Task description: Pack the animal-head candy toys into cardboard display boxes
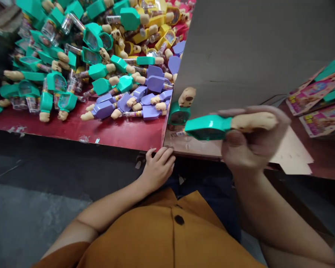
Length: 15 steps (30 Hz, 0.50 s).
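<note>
Over the front edge of the box, my right hand point(254, 137) is closed around a teal plastic toy point(208, 126). The thumb and fingers grip its beige, dog-shaped end, and the teal body points left. A clear tube with a label sticks out at its far left. My left hand point(159, 163) lies at the table edge by the box's front left corner, fingers stretched out and holding nothing. Just beyond it, another teal toy with a spotted dog top point(182, 106) stands in the box's left corner.
A large grey-walled box point(240, 48) fills the middle right. Left of it, a heap of teal toys point(100, 70), yellow toys point(162, 37) and purple toys point(150, 111) covers the red tabletop point(44, 124). Printed cartons point(321, 100) and pale card sheets point(293, 152) lie at right.
</note>
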Tool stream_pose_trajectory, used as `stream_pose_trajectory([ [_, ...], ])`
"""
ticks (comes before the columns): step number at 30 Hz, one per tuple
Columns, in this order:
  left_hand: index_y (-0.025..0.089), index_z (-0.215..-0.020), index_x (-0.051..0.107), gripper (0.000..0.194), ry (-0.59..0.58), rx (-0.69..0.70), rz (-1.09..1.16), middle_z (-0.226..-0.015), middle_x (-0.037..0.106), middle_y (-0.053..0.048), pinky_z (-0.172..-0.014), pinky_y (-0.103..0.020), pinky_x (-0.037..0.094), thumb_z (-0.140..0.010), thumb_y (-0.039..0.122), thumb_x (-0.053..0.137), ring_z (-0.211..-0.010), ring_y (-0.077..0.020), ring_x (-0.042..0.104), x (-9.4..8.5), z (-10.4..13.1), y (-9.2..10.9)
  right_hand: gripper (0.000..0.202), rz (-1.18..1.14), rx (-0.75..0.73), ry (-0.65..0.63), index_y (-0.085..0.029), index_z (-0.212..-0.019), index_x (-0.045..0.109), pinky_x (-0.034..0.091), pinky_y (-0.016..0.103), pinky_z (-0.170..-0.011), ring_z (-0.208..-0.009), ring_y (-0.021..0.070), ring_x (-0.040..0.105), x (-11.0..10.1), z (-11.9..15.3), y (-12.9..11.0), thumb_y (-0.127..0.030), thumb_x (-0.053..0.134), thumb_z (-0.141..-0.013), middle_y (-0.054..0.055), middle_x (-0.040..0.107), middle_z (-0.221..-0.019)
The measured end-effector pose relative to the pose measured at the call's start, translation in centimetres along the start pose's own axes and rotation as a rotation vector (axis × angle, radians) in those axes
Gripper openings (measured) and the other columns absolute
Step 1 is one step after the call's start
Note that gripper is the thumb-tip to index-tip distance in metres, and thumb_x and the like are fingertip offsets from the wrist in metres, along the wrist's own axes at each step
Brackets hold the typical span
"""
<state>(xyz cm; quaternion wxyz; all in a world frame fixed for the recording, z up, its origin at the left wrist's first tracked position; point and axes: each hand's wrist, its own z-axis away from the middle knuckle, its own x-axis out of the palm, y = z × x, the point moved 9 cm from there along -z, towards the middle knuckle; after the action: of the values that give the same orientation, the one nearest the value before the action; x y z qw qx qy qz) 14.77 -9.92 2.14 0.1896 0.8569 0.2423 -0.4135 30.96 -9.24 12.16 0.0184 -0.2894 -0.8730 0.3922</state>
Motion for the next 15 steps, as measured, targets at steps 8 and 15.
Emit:
stream_pose_trajectory([
  [8, 0.019, -0.089, 0.063, 0.014, -0.031, 0.010, -0.039, -0.117, 0.066, -0.003, -0.086, -0.036, 0.033, -0.087, 0.017, 0.050, -0.110, -0.0170, 0.056, 0.9, 0.8, 0.1, 0.031, 0.144, -0.109, -0.497, -0.028, -0.114, 0.051, 0.053, 0.033, -0.080, -0.094, 0.0187, 0.064, 5.8, -1.2, -1.7, -0.027, 0.060, -0.084, 0.001, 0.068, -0.103],
  [15, 0.017, -0.085, 0.061, 0.011, 0.009, 0.033, 0.124, -0.116, 0.065, -0.008, -0.082, -0.034, 0.040, -0.087, 0.017, 0.050, -0.109, -0.0196, 0.057, 0.2, 1.0, 0.3, 0.035, 0.233, -0.154, -0.452, -0.023, -0.121, 0.047, 0.050, 0.039, -0.084, -0.100, 0.0233, 0.061, 7.7, -0.4, 1.1, -0.034, 0.053, -0.088, 0.007, 0.063, -0.111],
])
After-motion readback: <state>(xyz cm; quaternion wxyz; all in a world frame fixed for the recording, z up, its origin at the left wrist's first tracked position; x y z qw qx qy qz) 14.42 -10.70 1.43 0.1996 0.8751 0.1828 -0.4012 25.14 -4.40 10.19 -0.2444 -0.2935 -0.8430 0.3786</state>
